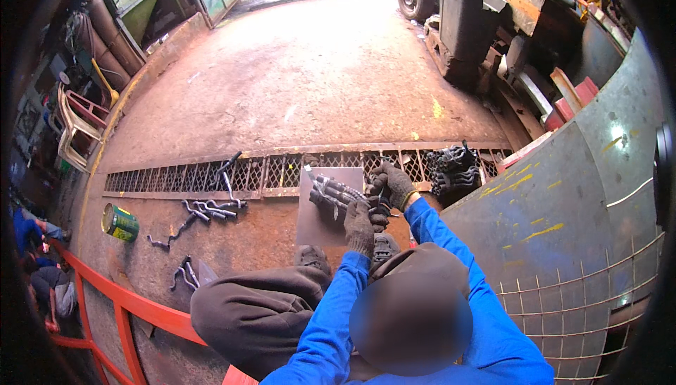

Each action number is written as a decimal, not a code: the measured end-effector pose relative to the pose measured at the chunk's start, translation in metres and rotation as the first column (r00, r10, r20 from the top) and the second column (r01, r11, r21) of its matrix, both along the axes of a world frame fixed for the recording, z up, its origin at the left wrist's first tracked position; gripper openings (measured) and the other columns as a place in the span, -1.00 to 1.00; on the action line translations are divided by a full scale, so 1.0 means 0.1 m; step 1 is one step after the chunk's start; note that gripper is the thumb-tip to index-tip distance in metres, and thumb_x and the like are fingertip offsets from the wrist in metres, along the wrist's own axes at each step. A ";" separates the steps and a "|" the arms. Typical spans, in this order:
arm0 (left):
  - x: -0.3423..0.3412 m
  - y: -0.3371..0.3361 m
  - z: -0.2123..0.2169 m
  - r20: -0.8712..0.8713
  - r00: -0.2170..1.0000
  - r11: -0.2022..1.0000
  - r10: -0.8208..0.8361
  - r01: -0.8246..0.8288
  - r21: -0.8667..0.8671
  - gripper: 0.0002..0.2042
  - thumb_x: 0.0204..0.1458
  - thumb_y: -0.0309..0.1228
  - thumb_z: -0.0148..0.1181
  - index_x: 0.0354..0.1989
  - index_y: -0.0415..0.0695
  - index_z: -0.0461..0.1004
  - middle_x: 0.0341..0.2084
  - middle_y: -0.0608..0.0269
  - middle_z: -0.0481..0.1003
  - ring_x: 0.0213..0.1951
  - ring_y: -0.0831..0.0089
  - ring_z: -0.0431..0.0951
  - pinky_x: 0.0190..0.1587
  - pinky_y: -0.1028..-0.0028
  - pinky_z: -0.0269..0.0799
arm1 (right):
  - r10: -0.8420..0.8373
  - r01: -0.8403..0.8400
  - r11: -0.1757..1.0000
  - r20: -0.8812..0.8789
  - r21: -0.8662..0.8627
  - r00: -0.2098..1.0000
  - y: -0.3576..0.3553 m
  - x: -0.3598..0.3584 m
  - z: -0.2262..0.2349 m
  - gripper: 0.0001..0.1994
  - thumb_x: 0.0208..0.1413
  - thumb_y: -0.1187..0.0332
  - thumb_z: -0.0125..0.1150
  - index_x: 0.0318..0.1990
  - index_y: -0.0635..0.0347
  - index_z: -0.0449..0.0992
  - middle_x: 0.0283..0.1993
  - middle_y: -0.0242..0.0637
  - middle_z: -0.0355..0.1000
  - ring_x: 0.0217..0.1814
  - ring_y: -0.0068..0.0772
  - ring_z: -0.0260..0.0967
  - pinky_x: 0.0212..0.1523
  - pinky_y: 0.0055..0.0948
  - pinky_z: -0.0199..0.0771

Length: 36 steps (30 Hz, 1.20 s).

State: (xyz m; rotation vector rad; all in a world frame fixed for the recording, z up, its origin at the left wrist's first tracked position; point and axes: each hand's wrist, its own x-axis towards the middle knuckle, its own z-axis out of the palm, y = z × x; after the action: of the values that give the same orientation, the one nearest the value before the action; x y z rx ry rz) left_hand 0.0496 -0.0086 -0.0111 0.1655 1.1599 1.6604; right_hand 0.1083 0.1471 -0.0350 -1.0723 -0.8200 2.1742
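A bundle of dark bent metal rods (336, 189), with pale strips around it, lies over a flat brownish sheet (320, 228) in front of my feet. My left hand (359, 228), in a dark knit glove, is closed at the bundle's right end. Just beyond it, my right hand (394, 182), gloved the same way, has its fingers curled in beside that end. What the right fingers pinch is too small to tell. More dark bent pieces (380, 214) show below the right hand, partly covered by the left.
A pile of dark bent rods (452, 168) sits on the floor grating (296, 174) to the right. Loose rods (211, 209) and a green can (120, 223) are at left. A red rail (151, 316) borders the near left; a grey metal sheet (556, 209) stands at right.
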 end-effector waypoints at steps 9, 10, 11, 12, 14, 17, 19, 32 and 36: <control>0.06 0.03 -0.21 -0.577 0.809 0.960 0.110 -0.238 -0.151 -0.76 0.24 -0.30 0.06 -0.19 -0.26 0.47 -0.43 0.13 0.56 -0.53 0.41 0.60 -0.56 0.43 0.52 | 0.207 -0.221 0.853 0.083 0.472 0.975 0.01 0.21 0.40 -0.60 0.40 0.10 -0.11 -0.17 0.28 0.51 -0.41 -0.28 0.50 -0.39 -0.38 0.49 -0.22 -0.35 0.58; 0.03 -0.01 -0.13 -0.562 0.823 0.961 0.084 -0.216 -0.172 -0.76 0.24 -0.30 0.05 -0.20 -0.27 0.48 -0.45 0.10 0.56 -0.54 0.40 0.59 -0.56 0.40 0.51 | 0.257 -0.300 0.831 0.156 0.468 0.954 -0.01 0.24 0.49 -0.56 0.41 0.08 -0.12 -0.09 0.32 0.51 -0.31 -0.21 0.53 -0.29 -0.37 0.54 -0.16 -0.38 0.60; 0.01 -0.04 -0.07 -0.546 0.836 0.962 0.059 -0.194 -0.193 -0.75 0.24 -0.30 0.05 -0.21 -0.27 0.49 -0.48 0.07 0.57 -0.56 0.38 0.59 -0.56 0.37 0.50 | 0.261 -0.301 0.834 0.150 0.463 0.954 -0.06 0.25 0.56 -0.56 0.41 0.07 -0.13 -0.08 0.32 0.51 -0.30 -0.21 0.54 -0.28 -0.37 0.54 -0.15 -0.39 0.60; -0.01 -0.03 -0.03 -0.561 0.826 0.963 0.054 -0.191 -0.189 -0.74 0.25 -0.30 0.04 -0.23 -0.28 0.49 -0.49 0.08 0.57 -0.58 0.38 0.59 -0.58 0.38 0.51 | 0.262 -0.297 0.835 0.141 0.463 0.955 -0.09 0.26 0.61 -0.55 0.41 0.07 -0.14 -0.07 0.32 0.51 -0.29 -0.21 0.54 -0.26 -0.38 0.55 -0.14 -0.39 0.60; -0.06 -0.04 0.04 -0.484 0.874 0.970 -0.041 -0.082 -0.229 -0.74 0.25 -0.29 0.02 -0.21 -0.30 0.47 -0.43 0.09 0.57 -0.53 0.39 0.61 -0.59 0.41 0.55 | 0.279 -0.307 0.810 0.132 0.500 0.951 -0.11 0.26 0.64 -0.55 0.42 0.07 -0.16 -0.05 0.31 0.51 -0.27 -0.21 0.55 -0.23 -0.37 0.56 -0.12 -0.39 0.60; -0.09 -0.04 0.20 -0.406 0.907 0.966 -0.114 0.007 -0.257 -0.74 0.24 -0.30 0.02 -0.21 -0.30 0.46 -0.41 0.10 0.57 -0.51 0.39 0.62 -0.60 0.41 0.57 | 0.313 -0.335 0.748 0.139 0.573 0.939 -0.09 0.30 0.63 -0.54 0.43 0.07 -0.18 -0.03 0.31 0.51 -0.24 -0.21 0.56 -0.22 -0.37 0.57 -0.11 -0.38 0.60; -0.10 -0.04 0.22 -0.354 0.928 0.965 -0.115 0.019 -0.263 -0.74 0.24 -0.30 0.02 -0.22 -0.29 0.47 -0.41 0.09 0.57 -0.51 0.39 0.62 -0.60 0.40 0.58 | 0.345 -0.358 0.732 0.138 0.579 0.928 -0.08 0.27 0.63 -0.54 0.43 0.07 -0.19 -0.02 0.30 0.51 -0.22 -0.22 0.56 -0.23 -0.37 0.57 -0.12 -0.37 0.61; 0.22 0.08 0.02 -0.041 0.982 0.983 0.184 -0.183 0.024 -0.84 0.30 -0.41 -0.06 -0.05 -0.12 0.43 -0.46 0.25 0.50 -0.63 0.61 0.43 -0.67 0.62 0.33 | 0.011 0.005 0.966 -0.061 0.257 0.998 -0.09 0.19 0.50 -0.56 0.38 -0.01 -0.08 -0.15 0.26 0.48 -0.56 -0.47 0.25 -0.53 -0.48 0.32 -0.44 -0.44 0.44; 0.09 0.03 -0.10 0.091 0.975 0.977 0.203 -0.208 0.051 -0.84 0.30 -0.32 0.00 -0.13 -0.13 0.40 -0.46 0.20 0.55 -0.66 0.57 0.47 -0.67 0.58 0.41 | -0.035 0.035 0.999 -0.181 -0.002 0.983 -0.09 -0.05 0.25 -0.69 0.36 0.04 -0.05 -0.26 0.05 0.42 -0.61 -0.58 0.10 -0.65 -0.61 0.08 -0.63 -0.55 0.18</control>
State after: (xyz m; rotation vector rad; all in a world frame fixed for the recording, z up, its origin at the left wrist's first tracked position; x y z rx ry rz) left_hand 0.0589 -0.0061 -0.0209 0.0115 1.0925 1.8671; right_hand 0.1033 0.1382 -0.0105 -0.8662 -0.7143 2.2035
